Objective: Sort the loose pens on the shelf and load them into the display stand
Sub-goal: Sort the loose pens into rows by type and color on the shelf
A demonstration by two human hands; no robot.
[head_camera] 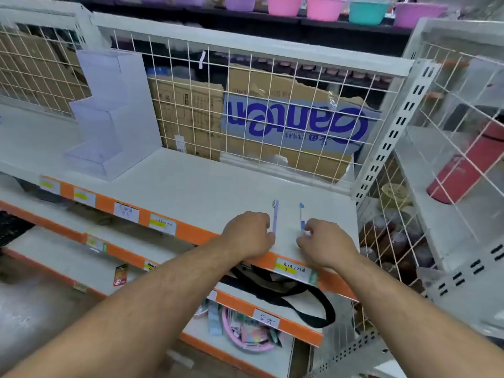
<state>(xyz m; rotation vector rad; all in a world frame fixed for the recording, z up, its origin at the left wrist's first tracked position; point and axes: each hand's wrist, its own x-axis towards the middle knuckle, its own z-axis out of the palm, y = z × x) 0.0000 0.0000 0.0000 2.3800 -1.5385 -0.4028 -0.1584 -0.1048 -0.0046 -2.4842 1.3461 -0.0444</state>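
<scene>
As both lie on shelf [218,186] | lilac pen [275,217]: left hand [249,233] curled beside, grip unclear | blue-white pen [301,215]: right hand [326,242] pinches end

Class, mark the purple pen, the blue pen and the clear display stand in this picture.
purple pen [275,218], head view, middle of its barrel.
blue pen [302,216], head view, middle of its barrel.
display stand [95,124], head view, front of its middle tier.

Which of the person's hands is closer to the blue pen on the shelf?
The right hand: its fingers pinch the near end of the blue pen. The left hand sits further left, beside the purple pen, which lies between it and the blue one.
</scene>
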